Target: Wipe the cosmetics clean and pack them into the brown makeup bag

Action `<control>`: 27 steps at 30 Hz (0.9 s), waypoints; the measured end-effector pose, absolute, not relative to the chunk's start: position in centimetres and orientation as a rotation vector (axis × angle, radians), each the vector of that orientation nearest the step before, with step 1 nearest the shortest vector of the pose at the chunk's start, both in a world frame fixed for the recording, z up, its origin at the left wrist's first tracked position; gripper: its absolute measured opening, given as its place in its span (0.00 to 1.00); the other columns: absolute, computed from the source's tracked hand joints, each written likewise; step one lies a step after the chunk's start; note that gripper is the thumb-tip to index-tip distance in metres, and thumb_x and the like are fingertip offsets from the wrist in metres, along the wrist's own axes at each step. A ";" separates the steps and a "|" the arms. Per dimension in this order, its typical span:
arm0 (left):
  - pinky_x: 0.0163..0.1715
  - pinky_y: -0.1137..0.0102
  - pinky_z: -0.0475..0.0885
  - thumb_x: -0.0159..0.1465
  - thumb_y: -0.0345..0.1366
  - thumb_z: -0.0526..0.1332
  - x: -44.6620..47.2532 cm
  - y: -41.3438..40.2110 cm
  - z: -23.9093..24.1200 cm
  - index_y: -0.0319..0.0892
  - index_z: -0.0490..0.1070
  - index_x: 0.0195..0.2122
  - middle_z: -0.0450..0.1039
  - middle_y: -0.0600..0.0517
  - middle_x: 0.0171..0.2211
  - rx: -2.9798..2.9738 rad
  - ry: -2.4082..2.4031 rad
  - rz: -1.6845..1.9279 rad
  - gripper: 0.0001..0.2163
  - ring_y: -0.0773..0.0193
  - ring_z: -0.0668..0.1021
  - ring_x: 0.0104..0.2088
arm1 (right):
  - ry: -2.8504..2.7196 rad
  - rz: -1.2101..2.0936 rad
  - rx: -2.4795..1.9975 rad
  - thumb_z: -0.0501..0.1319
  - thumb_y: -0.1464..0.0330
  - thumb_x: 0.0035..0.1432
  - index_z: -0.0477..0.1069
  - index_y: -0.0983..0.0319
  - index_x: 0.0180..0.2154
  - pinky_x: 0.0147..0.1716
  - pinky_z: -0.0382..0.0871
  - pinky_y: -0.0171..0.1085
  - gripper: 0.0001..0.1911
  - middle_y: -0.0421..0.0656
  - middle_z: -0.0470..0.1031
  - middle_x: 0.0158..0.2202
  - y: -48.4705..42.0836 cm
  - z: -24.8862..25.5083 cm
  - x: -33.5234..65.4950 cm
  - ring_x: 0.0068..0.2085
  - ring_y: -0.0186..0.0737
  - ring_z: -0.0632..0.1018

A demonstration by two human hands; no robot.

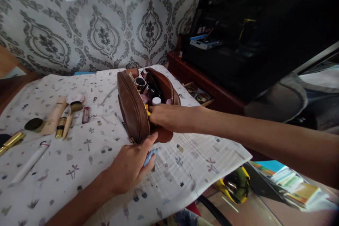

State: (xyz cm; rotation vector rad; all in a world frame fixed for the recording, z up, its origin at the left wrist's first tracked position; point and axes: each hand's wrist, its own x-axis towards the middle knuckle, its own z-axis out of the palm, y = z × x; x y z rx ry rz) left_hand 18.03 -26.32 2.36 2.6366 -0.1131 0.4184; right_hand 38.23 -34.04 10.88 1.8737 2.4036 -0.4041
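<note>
A brown makeup bag [134, 113] stands unzipped on the cloth, packed with cosmetics, among them a white-capped jar [156, 101] and a round black-topped item [140, 82]. My right hand [169, 117] reaches into its near end, so most of those fingers are hidden. Something yellow [147, 109] shows beside that hand, and I cannot tell whether it is gripped. My left hand [132, 166] is closed around a crumpled light-blue cloth [150, 156], its index finger stretched out to touch the bag's near corner.
Left of the bag lie a beige tube [56, 116], a dark-bristled brush [76, 106], a small lipstick [85, 114], a gold-and-black bottle [60, 127] and a white pen-like stick [30, 164]. A patterned cloth [100, 183] covers the table. To the right stands a large black screen [259, 24].
</note>
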 end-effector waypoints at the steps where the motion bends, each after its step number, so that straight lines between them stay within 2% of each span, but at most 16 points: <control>1: 0.27 0.70 0.75 0.71 0.32 0.52 18.0 -26.3 2.3 0.41 0.46 0.70 0.79 0.54 0.32 2.636 -0.117 0.428 0.27 0.63 0.80 0.25 | 2.392 -0.408 1.891 0.58 0.82 0.61 0.70 0.61 0.25 0.32 0.64 0.38 0.15 0.43 0.76 0.29 -33.7 10.7 38.2 0.31 0.37 0.73; 5: 0.28 0.69 0.76 0.71 0.32 0.52 17.9 -26.3 2.3 0.40 0.50 0.68 0.80 0.51 0.35 2.636 -0.122 0.452 0.25 0.63 0.81 0.27 | 2.330 -0.465 1.955 0.60 0.85 0.56 0.66 0.59 0.19 0.31 0.66 0.39 0.20 0.40 0.73 0.23 -32.9 11.1 38.0 0.28 0.37 0.73; 11: 0.29 0.69 0.76 0.71 0.32 0.52 17.8 -26.2 2.5 0.40 0.46 0.70 0.79 0.53 0.32 2.619 -0.138 0.397 0.27 0.62 0.82 0.28 | 2.199 -0.517 1.834 0.60 0.86 0.54 0.59 0.59 0.15 0.33 0.66 0.39 0.24 0.40 0.72 0.20 -32.4 12.5 37.3 0.31 0.38 0.75; 17: 0.29 0.68 0.76 0.71 0.33 0.52 17.8 -26.2 2.6 0.42 0.42 0.71 0.80 0.52 0.35 2.615 -0.147 0.407 0.30 0.61 0.82 0.29 | 2.169 -0.438 1.838 0.59 0.84 0.56 0.68 0.61 0.20 0.32 0.63 0.40 0.18 0.43 0.75 0.25 -32.1 12.3 37.2 0.33 0.41 0.75; 22: 0.30 0.68 0.76 0.71 0.33 0.53 17.8 -26.3 2.5 0.42 0.45 0.70 0.79 0.52 0.35 2.621 -0.140 0.414 0.28 0.61 0.82 0.29 | 2.130 -0.380 1.721 0.57 0.80 0.60 0.74 0.64 0.29 0.30 0.60 0.38 0.12 0.44 0.75 0.26 -32.5 12.1 37.6 0.30 0.39 0.73; 27: 0.30 0.68 0.75 0.71 0.33 0.53 17.7 -26.3 2.2 0.41 0.48 0.68 0.79 0.53 0.33 2.630 -0.098 0.369 0.26 0.61 0.81 0.29 | 2.191 -0.319 1.694 0.57 0.78 0.62 0.76 0.66 0.33 0.31 0.59 0.38 0.10 0.45 0.76 0.27 -32.6 11.4 37.8 0.30 0.38 0.73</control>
